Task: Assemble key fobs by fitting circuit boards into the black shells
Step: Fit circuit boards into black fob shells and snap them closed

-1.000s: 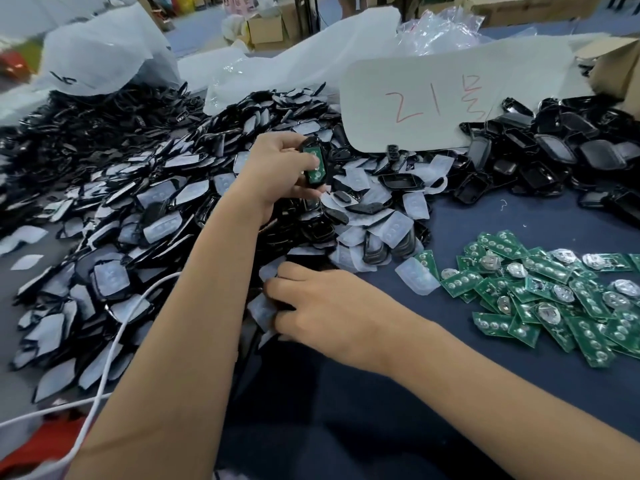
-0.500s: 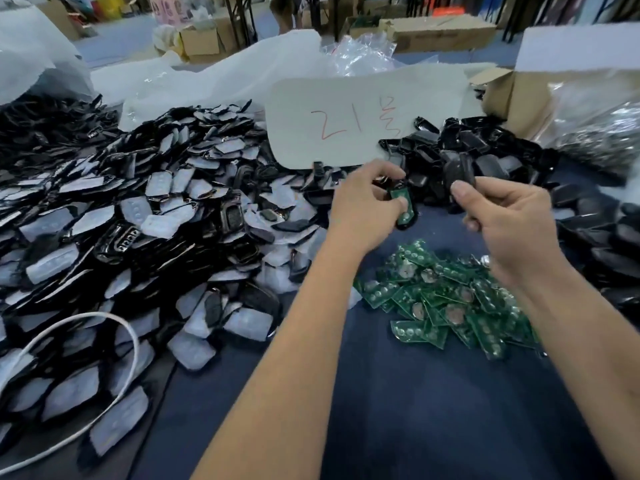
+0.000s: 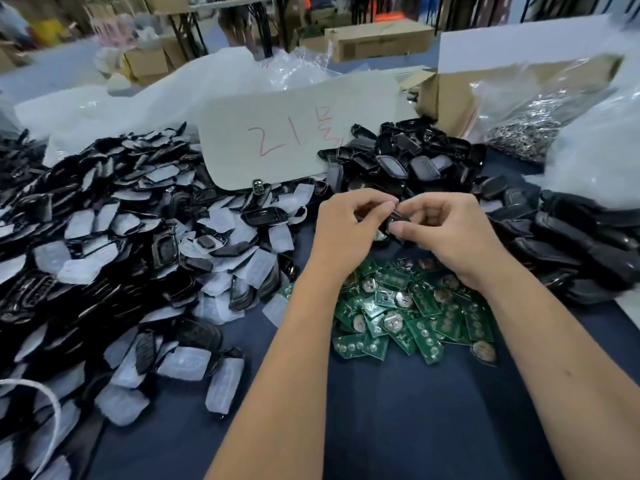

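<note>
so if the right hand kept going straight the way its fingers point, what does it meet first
Its fingers point left at the left hand, which the right hand nearly touches over the black shell both pinch; it would probably meet that hand first, though depth is unclear.

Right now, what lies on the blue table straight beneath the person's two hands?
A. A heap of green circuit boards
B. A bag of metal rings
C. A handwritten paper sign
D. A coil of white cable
A: the left hand and right hand meet around a black shell, and the heap of green circuit boards lies directly beneath them on the blue table.
</note>
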`<control>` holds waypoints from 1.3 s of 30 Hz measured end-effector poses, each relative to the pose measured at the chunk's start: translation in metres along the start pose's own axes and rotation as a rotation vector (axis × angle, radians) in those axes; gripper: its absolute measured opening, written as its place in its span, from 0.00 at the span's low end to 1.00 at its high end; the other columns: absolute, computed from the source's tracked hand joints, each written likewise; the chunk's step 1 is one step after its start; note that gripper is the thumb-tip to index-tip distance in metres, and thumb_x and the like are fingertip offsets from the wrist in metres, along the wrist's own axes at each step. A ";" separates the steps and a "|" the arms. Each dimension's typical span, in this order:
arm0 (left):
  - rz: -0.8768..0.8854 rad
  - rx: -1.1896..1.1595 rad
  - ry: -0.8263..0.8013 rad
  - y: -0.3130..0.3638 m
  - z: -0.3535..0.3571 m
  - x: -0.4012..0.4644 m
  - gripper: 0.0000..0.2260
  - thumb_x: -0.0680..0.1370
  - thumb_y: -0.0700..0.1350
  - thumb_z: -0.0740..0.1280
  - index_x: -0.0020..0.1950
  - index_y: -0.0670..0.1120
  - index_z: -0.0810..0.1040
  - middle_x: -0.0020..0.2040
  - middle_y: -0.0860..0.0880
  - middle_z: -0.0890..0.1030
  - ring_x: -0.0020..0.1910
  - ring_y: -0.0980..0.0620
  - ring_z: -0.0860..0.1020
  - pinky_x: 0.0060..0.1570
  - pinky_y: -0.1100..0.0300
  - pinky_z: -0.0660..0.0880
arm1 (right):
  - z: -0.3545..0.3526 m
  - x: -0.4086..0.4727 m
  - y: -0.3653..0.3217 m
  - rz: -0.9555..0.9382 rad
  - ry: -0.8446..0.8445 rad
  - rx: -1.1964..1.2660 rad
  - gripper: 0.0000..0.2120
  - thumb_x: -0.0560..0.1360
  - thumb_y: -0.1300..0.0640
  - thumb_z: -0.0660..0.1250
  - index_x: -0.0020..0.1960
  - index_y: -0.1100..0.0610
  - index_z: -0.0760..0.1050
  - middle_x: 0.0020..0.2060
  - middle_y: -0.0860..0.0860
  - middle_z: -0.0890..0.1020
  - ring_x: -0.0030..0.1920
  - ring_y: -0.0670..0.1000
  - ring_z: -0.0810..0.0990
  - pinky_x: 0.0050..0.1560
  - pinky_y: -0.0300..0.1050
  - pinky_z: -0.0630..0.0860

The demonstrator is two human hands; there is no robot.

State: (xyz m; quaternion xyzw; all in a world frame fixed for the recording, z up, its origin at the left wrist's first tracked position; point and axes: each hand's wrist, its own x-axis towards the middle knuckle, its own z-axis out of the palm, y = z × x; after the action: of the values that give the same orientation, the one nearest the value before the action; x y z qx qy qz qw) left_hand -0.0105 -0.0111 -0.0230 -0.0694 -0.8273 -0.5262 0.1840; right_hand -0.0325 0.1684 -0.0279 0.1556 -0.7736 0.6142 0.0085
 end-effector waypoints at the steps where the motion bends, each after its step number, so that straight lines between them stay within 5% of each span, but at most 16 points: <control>1: -0.009 -0.012 0.008 -0.002 0.000 0.000 0.04 0.79 0.40 0.72 0.50 0.44 0.88 0.45 0.51 0.87 0.46 0.53 0.84 0.52 0.48 0.81 | 0.000 0.000 0.001 0.004 0.046 0.058 0.12 0.71 0.60 0.81 0.53 0.55 0.85 0.32 0.47 0.81 0.31 0.43 0.76 0.34 0.37 0.72; 7: -0.093 -0.127 -0.056 -0.004 0.005 0.000 0.04 0.77 0.42 0.76 0.43 0.49 0.85 0.36 0.50 0.84 0.37 0.52 0.81 0.47 0.43 0.83 | 0.002 0.001 -0.004 0.090 0.293 0.438 0.16 0.66 0.52 0.81 0.52 0.54 0.84 0.36 0.51 0.86 0.35 0.49 0.81 0.42 0.46 0.79; 11: -0.119 -0.219 -0.070 -0.004 0.008 0.001 0.06 0.78 0.36 0.74 0.53 0.44 0.86 0.42 0.44 0.86 0.42 0.52 0.84 0.44 0.54 0.84 | 0.008 -0.002 -0.008 0.141 0.273 0.538 0.16 0.64 0.53 0.80 0.50 0.57 0.84 0.43 0.58 0.87 0.43 0.55 0.84 0.53 0.56 0.82; 17: -0.225 -0.408 -0.022 0.000 0.008 -0.002 0.04 0.80 0.33 0.71 0.51 0.40 0.85 0.44 0.39 0.86 0.37 0.52 0.84 0.39 0.60 0.83 | 0.008 -0.003 -0.011 0.177 0.189 0.669 0.14 0.75 0.69 0.72 0.60 0.63 0.81 0.49 0.58 0.88 0.47 0.54 0.88 0.45 0.44 0.84; 22: -0.244 -0.478 -0.042 0.003 0.008 -0.002 0.05 0.81 0.34 0.70 0.54 0.39 0.85 0.47 0.38 0.86 0.41 0.51 0.85 0.40 0.61 0.83 | 0.007 -0.004 -0.011 0.172 0.198 0.754 0.17 0.66 0.64 0.76 0.54 0.62 0.82 0.46 0.57 0.89 0.43 0.53 0.89 0.40 0.41 0.83; 30: -0.291 -0.579 -0.102 0.009 0.006 -0.002 0.05 0.81 0.33 0.68 0.53 0.37 0.83 0.46 0.39 0.86 0.47 0.46 0.86 0.45 0.57 0.84 | 0.003 -0.002 -0.011 0.171 0.143 0.812 0.16 0.67 0.65 0.75 0.54 0.63 0.82 0.46 0.58 0.89 0.42 0.53 0.89 0.39 0.40 0.84; 34: -0.234 -0.429 -0.037 0.011 0.009 0.000 0.04 0.81 0.34 0.69 0.49 0.41 0.83 0.48 0.35 0.85 0.47 0.43 0.85 0.47 0.52 0.85 | 0.008 -0.002 -0.010 0.147 0.234 0.747 0.12 0.69 0.66 0.75 0.52 0.61 0.83 0.45 0.56 0.89 0.44 0.53 0.89 0.42 0.42 0.84; 36: -0.125 -0.233 0.061 0.012 0.014 0.001 0.06 0.80 0.34 0.71 0.47 0.44 0.82 0.44 0.41 0.84 0.47 0.45 0.84 0.49 0.52 0.84 | 0.016 -0.001 -0.008 0.119 0.291 0.649 0.12 0.73 0.67 0.75 0.56 0.60 0.83 0.47 0.56 0.89 0.49 0.54 0.88 0.47 0.43 0.84; 39: 0.017 0.016 0.145 0.015 0.019 -0.001 0.07 0.78 0.35 0.72 0.46 0.47 0.82 0.40 0.55 0.82 0.42 0.60 0.80 0.46 0.67 0.76 | 0.026 -0.002 -0.008 0.090 0.331 0.569 0.12 0.75 0.64 0.77 0.58 0.58 0.84 0.49 0.54 0.89 0.53 0.54 0.88 0.51 0.43 0.84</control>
State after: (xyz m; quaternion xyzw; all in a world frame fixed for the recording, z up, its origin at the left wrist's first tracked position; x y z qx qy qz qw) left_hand -0.0095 0.0125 -0.0184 -0.0368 -0.8155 -0.5215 0.2483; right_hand -0.0245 0.1428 -0.0269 0.0154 -0.5651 0.8224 0.0632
